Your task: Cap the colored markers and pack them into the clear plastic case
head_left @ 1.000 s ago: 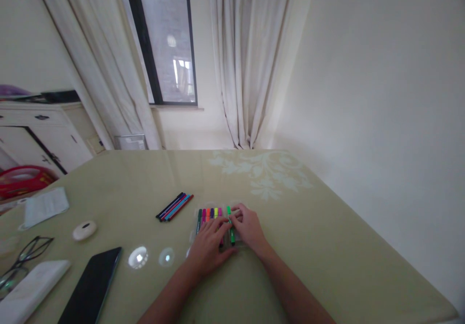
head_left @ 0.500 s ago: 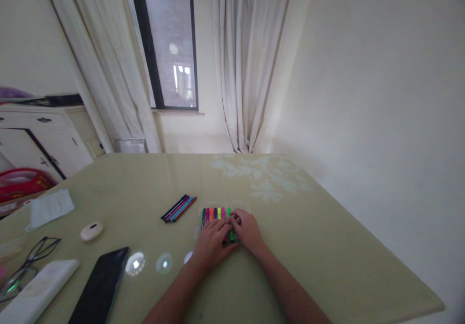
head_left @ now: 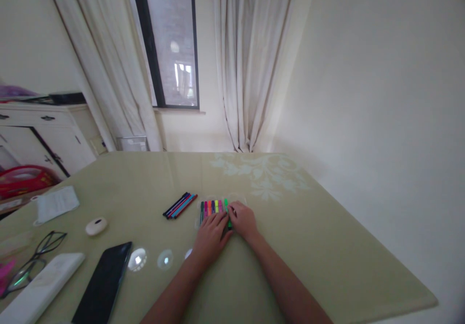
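In the head view, a clear case lies on the bench, well in from the far edge. A row of pens sits in it: dark green, pink, orange, dark blue, yellow and pink. The green pen is at the right end of the row, with a small gap next to it. Its bright end points to the far edge.

The left hand lies over the near ends of the row. Its fingers are side by side and its thumb sticks out, away from them. The right hand is at the green pen. Its fingers are bent and close together against the pen's right side. I cannot tell if they pinch it.

The loose pens lie in a bunch, a bit left of the case, at a slant. Farther toward the left edge are a white round thing and a mask. The phone, a white slab and the glasses lie on the near left part.
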Action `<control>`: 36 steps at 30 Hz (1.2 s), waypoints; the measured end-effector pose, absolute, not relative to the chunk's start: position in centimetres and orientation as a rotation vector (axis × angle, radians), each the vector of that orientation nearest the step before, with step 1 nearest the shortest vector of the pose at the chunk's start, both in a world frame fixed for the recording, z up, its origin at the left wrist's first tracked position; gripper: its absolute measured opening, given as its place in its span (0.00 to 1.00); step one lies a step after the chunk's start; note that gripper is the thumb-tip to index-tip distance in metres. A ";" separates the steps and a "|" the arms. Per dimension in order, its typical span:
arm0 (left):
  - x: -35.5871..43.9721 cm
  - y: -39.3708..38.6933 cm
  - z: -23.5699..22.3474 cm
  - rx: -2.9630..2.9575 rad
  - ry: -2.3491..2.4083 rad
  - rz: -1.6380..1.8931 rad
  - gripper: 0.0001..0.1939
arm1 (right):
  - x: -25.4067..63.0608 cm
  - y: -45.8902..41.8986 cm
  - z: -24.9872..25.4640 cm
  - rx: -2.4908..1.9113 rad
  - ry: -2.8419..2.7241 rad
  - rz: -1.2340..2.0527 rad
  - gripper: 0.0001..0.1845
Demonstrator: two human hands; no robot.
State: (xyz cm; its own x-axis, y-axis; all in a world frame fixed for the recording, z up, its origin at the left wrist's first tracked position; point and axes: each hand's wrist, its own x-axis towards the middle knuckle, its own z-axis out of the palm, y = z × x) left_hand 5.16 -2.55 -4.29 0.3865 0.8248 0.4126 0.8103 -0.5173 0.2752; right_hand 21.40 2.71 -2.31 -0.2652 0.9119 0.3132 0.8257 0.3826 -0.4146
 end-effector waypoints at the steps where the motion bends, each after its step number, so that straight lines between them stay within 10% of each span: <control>1: 5.1 -2.6 -4.3 2.592 1.531 0.789 0.21 | 21.4 2.5 -2.3 -1.478 -2.164 0.215 0.15; 19: 4.7 -0.5 -3.8 2.568 1.467 0.865 0.20 | 22.3 1.3 -3.2 -1.383 -2.160 0.280 0.17; 36: -4.0 0.2 -3.6 1.952 2.611 0.622 0.15 | 21.9 0.5 -2.0 -1.427 -2.088 0.460 0.11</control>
State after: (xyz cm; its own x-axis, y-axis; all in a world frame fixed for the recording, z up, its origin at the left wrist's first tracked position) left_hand -4.02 0.22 -3.56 -0.2980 0.8850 0.3577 0.9512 0.2439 0.1889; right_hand 21.93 0.52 -2.00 -0.2737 0.9270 0.2562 0.7333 0.3736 -0.5681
